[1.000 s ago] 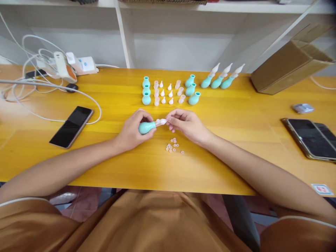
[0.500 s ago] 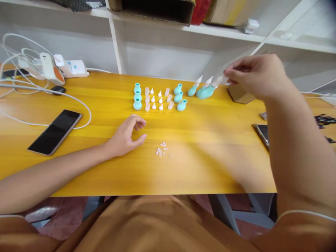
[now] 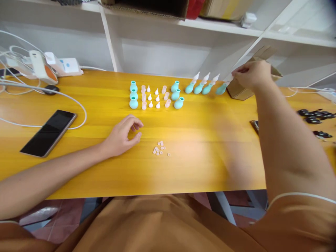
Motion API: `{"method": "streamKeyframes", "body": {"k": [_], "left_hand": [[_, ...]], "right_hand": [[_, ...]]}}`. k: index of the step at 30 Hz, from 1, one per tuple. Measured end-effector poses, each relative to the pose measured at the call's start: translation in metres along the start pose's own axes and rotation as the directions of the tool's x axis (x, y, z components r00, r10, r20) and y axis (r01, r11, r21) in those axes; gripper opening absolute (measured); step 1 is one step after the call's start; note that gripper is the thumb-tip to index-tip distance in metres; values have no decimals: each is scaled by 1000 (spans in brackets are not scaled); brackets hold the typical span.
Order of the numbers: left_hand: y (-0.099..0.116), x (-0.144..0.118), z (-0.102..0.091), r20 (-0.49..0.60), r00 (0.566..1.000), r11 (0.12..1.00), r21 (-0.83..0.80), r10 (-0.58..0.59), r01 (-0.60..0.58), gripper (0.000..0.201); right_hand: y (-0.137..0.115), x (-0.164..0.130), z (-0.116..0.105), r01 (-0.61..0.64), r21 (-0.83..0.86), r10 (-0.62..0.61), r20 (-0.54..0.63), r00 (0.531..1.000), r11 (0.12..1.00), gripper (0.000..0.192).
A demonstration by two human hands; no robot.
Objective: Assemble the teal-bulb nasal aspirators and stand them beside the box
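Teal bulb aspirator (image 3: pixel 222 88) with clear tip lies tilted, fourth in row

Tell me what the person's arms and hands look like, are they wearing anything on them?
Both hands, the left hand and the right hand, are bare: no gloves, rings or watch show. The forearms are bare too. Short orange-brown sleeves with a thin white edge end at the upper arms.

I log a yellow-orange wood-grain table (image 3: pixel 199 140). Teal bulbs (image 3: pixel 133 95) stand in rows with pale pink caps (image 3: pixel 153 96) between them. Assembled pieces (image 3: pixel 201 84) are teal with whitish tips; the one at my right hand (image 3: pixel 252 74) matches. Small pale pink rings (image 3: pixel 160 148). Black phone (image 3: pixel 48 132), white cable (image 3: pixel 39 91), white shelf (image 3: pixel 162 38), brown cardboard box (image 3: pixel 243 91), brown-orange garment (image 3: pixel 157 224).
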State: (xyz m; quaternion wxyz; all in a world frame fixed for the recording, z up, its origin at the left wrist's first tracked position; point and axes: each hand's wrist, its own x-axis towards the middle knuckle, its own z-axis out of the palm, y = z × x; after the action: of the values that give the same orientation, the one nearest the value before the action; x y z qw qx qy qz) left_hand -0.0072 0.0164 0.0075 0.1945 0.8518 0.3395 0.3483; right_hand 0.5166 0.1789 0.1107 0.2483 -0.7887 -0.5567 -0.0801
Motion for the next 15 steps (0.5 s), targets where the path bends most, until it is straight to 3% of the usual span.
{"method": "streamKeyframes", "body": {"k": [7, 15], "left_hand": [[1, 0, -2, -8, 1000, 999, -37, -2, 2, 13], [3, 0, -2, -29, 999, 998, -67, -24, 22, 10]], "right_hand": [[-3, 6, 25, -10, 22, 10, 12, 1000, 1000, 21], [-2, 11, 31, 31, -21, -30, 31, 999, 999, 27]]}}
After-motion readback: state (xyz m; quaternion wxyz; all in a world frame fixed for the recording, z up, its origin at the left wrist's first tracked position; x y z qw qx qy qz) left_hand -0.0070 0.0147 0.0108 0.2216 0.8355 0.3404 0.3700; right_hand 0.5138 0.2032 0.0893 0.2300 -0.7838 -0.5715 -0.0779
